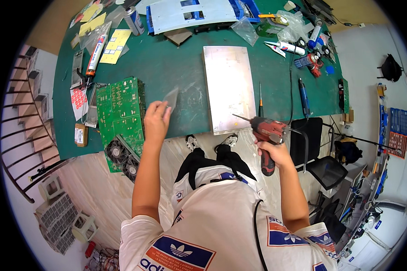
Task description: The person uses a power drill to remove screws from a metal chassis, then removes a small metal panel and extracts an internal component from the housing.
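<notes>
My left hand point(156, 121) is closed on the lower end of a small clear plastic bag point(171, 96), held over the green tabletop; whether anything is inside it I cannot make out. In my right hand point(277, 152) is a red and black cordless drill point(267, 129), gripped by its handle at the table's front edge. Its long thin bit points left, over the lower right part of a flat silvery metal plate point(229, 86). The plate lies between my hands, its near end at the table edge. Left of my left hand sits a large green circuit board point(118, 106).
Two black fans point(122, 156) hang past the table edge by the board. Right of the plate lie an orange-handled screwdriver point(260, 101) and a blue pen-shaped electric driver point(304, 97). A sealant tube point(98, 52), a spray can point(133, 21) and blue bins point(246, 9) stand farther back. A black chair point(319, 153) is at right.
</notes>
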`<state>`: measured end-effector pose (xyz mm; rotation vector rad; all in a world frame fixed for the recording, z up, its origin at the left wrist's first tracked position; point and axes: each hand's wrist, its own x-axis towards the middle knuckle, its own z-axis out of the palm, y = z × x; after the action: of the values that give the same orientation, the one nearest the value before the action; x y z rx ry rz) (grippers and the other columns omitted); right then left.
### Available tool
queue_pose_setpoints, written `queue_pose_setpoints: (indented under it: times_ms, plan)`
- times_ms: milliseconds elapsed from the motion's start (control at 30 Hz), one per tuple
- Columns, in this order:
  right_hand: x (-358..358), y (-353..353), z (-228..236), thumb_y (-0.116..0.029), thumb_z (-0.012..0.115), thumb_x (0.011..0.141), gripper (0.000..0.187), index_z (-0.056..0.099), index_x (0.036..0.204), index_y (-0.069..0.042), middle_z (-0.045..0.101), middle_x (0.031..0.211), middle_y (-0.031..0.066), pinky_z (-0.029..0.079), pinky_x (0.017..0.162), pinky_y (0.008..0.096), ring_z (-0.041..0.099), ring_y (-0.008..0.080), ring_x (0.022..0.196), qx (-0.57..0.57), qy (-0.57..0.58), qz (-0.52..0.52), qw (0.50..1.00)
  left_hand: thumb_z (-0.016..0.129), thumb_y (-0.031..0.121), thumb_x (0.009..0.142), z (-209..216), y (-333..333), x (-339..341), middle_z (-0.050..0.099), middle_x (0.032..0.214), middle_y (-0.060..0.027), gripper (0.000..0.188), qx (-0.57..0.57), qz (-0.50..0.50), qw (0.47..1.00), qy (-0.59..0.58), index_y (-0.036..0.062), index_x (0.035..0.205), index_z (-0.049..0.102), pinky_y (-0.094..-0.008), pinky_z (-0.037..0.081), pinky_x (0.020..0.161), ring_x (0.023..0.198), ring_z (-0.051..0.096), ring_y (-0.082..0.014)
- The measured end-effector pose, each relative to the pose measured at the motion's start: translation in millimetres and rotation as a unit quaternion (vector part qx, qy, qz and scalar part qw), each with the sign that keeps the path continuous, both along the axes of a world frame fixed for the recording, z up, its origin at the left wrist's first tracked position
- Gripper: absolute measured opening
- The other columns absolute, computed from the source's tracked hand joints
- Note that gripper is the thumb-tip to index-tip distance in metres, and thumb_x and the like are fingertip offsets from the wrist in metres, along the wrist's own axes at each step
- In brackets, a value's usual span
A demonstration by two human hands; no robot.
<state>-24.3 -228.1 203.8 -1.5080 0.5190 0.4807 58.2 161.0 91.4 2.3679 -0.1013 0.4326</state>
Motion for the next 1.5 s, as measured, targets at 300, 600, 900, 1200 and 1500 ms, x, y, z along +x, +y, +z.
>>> queue_pose_setpoints:
  times_ms: [300, 600, 900, 1200, 1500]
  plan:
    - [-34, -57, -3, 0.002, 0.069, 0.081, 0.040, 0.060, 0.120, 0.002, 0.069, 0.095, 0.0113, 0.053, 0.059, 0.0322, 0.063, 0.0178, 0.063, -0.059, 0.002, -0.100, 0.993, 0.072, -0.001, 0.083, -36, 10, 26, 0.064, 0.111, -0.0145, 0.034, 0.059, -0.001, 0.998, -0.019, 0.0014, 0.117, 0.070, -0.0432, 0.053, 0.087, 0.101, 0.064, -0.0351]
    - [-44, -96, -30, -0.003, 0.071, 0.084, 0.047, 0.057, 0.129, 0.000, 0.071, 0.101, 0.0144, 0.058, 0.062, 0.0338, 0.069, 0.0227, 0.068, 0.020, 0.031, -0.170, 0.985, 0.071, 0.006, 0.082, -76, -17, -21, 0.062, 0.121, -0.0159, 0.032, 0.165, -0.037, 0.979, 0.115, 0.0047, 0.113, 0.069, -0.0464, 0.050, 0.092, 0.110, 0.060, -0.0374]
    - [18, -203, -120, -0.019, 0.073, 0.091, 0.035, 0.057, 0.120, -0.006, 0.069, 0.095, 0.0138, 0.061, 0.067, 0.0388, 0.069, 0.0249, 0.077, 0.181, 0.131, -0.275, 0.935, 0.073, 0.014, 0.087, -86, -78, -75, 0.067, 0.114, -0.0169, 0.033, -0.027, -0.012, 0.936, 0.351, 0.0012, 0.117, 0.068, -0.0386, 0.055, 0.082, 0.097, 0.067, -0.0306]
    - [166, -215, -210, -0.018, 0.077, 0.091, 0.036, 0.061, 0.121, -0.006, 0.071, 0.101, 0.0142, 0.060, 0.069, 0.0385, 0.070, 0.0251, 0.082, 0.218, 0.112, -0.195, 0.950, 0.069, 0.026, 0.099, -94, -182, -139, 0.069, 0.115, -0.0098, 0.060, -0.497, 0.193, 0.658, 0.532, -0.0014, 0.147, 0.045, -0.0284, 0.057, 0.074, 0.093, 0.069, -0.0164]
    - [235, -230, -259, -0.030, 0.091, 0.076, 0.047, 0.066, 0.101, 0.001, 0.069, 0.096, 0.0099, 0.057, 0.070, 0.0374, 0.069, 0.0227, 0.082, -0.018, 0.078, -0.119, 0.990, 0.067, 0.038, 0.100, -92, -218, -148, 0.062, 0.132, -0.0147, 0.057, -0.640, 0.285, 0.559, 0.443, 0.0042, 0.142, 0.049, -0.0406, 0.056, 0.089, 0.114, 0.065, -0.0251]
